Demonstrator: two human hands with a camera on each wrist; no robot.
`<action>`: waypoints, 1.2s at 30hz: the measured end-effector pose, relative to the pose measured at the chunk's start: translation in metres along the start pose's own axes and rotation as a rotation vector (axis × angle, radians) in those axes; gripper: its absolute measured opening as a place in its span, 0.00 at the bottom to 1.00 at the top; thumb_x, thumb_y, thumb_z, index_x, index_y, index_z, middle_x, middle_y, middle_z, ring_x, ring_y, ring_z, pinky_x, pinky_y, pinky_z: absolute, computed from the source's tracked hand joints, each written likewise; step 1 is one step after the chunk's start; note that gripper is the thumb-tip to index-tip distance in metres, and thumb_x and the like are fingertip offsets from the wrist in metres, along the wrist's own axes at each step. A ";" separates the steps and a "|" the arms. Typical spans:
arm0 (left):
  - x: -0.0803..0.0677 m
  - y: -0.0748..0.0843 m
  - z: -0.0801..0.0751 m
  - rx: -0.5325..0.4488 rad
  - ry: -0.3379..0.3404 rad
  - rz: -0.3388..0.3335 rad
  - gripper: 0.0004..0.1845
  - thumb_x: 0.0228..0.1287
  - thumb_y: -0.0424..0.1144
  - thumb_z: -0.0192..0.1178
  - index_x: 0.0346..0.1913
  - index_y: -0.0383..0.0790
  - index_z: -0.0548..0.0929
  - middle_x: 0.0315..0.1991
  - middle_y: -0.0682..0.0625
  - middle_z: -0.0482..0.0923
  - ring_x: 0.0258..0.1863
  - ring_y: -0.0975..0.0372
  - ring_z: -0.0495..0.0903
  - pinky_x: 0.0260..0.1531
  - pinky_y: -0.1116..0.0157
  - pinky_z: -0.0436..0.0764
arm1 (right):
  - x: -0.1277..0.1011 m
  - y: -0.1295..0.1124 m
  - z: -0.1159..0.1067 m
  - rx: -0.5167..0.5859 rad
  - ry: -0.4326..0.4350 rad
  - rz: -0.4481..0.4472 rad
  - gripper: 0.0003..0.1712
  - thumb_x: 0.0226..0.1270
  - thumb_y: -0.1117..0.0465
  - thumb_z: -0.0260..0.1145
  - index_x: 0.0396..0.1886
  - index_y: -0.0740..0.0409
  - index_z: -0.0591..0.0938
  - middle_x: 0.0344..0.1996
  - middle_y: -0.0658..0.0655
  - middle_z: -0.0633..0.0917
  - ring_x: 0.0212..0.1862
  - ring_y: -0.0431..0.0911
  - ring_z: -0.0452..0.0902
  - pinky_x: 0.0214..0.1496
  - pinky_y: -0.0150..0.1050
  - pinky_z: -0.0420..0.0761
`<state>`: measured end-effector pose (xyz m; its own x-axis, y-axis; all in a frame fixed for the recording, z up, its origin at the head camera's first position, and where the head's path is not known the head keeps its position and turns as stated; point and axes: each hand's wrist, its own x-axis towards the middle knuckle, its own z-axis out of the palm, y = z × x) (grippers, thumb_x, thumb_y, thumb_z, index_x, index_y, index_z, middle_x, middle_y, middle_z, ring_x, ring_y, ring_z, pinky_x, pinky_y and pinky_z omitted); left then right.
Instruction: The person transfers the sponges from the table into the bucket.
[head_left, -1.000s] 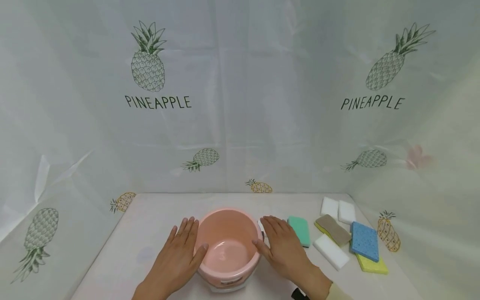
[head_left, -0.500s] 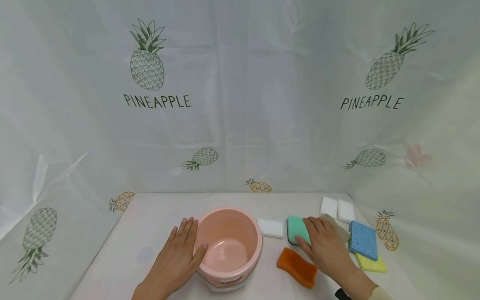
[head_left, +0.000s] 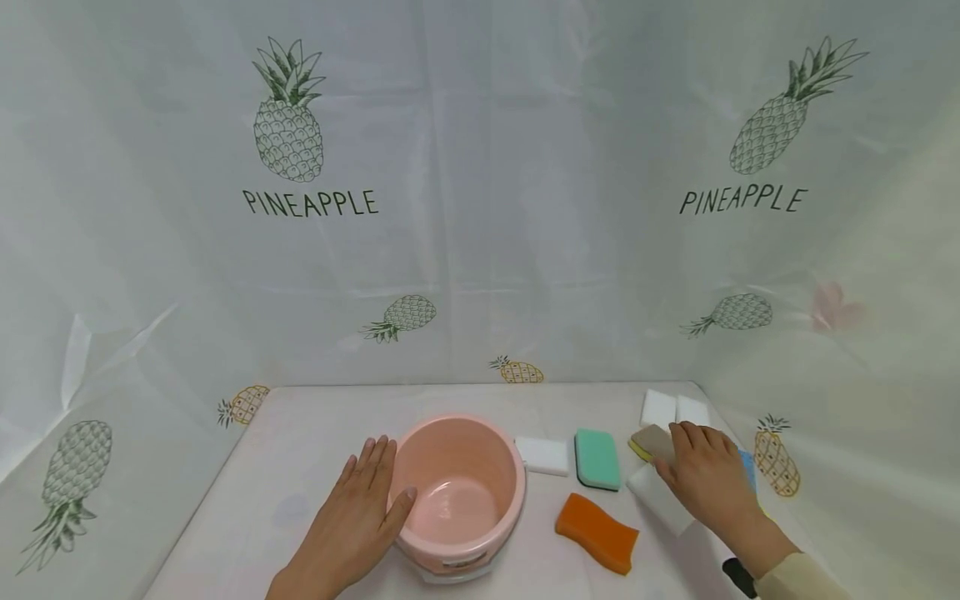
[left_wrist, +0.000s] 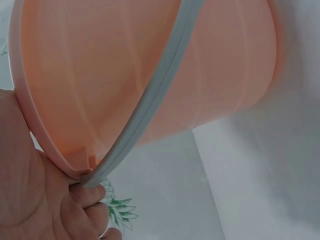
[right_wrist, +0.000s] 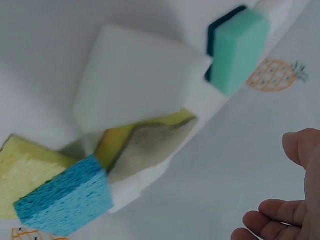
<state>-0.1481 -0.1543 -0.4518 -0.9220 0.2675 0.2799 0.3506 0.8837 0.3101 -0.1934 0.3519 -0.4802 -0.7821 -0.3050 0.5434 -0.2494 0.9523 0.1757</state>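
A pink bucket [head_left: 519, 492] stands upright at the middle of the table. My left hand [head_left: 348, 512] rests along its left rim, fingers straight. In the left wrist view the bucket's grey handle [left_wrist: 155, 95] hangs down by the fingers. Over the sponges at the right is my right hand [head_left: 708, 483], fingers loosely bent and holding nothing. Under and around it lie a grey-and-yellow sponge [head_left: 652, 442], a white sponge [head_left: 660, 498] and a blue sponge [right_wrist: 67, 197], the last mostly hidden in the head view. An orange sponge [head_left: 597, 533] lies left of that hand.
A green sponge [head_left: 597, 460] and a white block [head_left: 543, 456] lie right of the bucket. Two white blocks [head_left: 660, 408] are at the back right. Beside the blue sponge is a yellow one [right_wrist: 30, 170]. A pineapple-printed sheet [head_left: 465, 208] hangs behind the table.
My right hand has left the bucket's right side and moved right, over the sponges. The orange sponge and the white block by the bucket have come into sight. My left hand stays put.
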 end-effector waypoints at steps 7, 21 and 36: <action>0.000 -0.001 0.002 -0.007 0.004 -0.003 0.40 0.82 0.58 0.51 0.80 0.29 0.64 0.80 0.34 0.62 0.82 0.43 0.58 0.80 0.41 0.59 | -0.005 0.020 0.016 -0.027 -0.125 0.067 0.39 0.59 0.49 0.80 0.57 0.75 0.77 0.50 0.72 0.84 0.53 0.70 0.79 0.56 0.69 0.79; 0.001 -0.001 0.004 -0.005 -0.008 -0.014 0.41 0.83 0.59 0.49 0.80 0.28 0.62 0.81 0.34 0.61 0.83 0.44 0.57 0.81 0.42 0.59 | -0.019 0.037 0.043 -0.041 -0.221 0.087 0.32 0.62 0.46 0.78 0.46 0.69 0.77 0.43 0.67 0.84 0.48 0.66 0.79 0.47 0.68 0.81; 0.003 -0.003 0.005 -0.019 -0.034 -0.021 0.42 0.83 0.60 0.48 0.81 0.28 0.60 0.81 0.34 0.59 0.83 0.43 0.56 0.81 0.42 0.58 | -0.038 0.055 0.042 0.039 -0.329 0.327 0.34 0.73 0.46 0.67 0.54 0.79 0.76 0.49 0.78 0.81 0.53 0.74 0.74 0.51 0.76 0.72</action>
<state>-0.1523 -0.1541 -0.4560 -0.9340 0.2622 0.2425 0.3340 0.8819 0.3328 -0.2011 0.4157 -0.5261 -0.9613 0.0224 0.2745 0.0244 0.9997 0.0042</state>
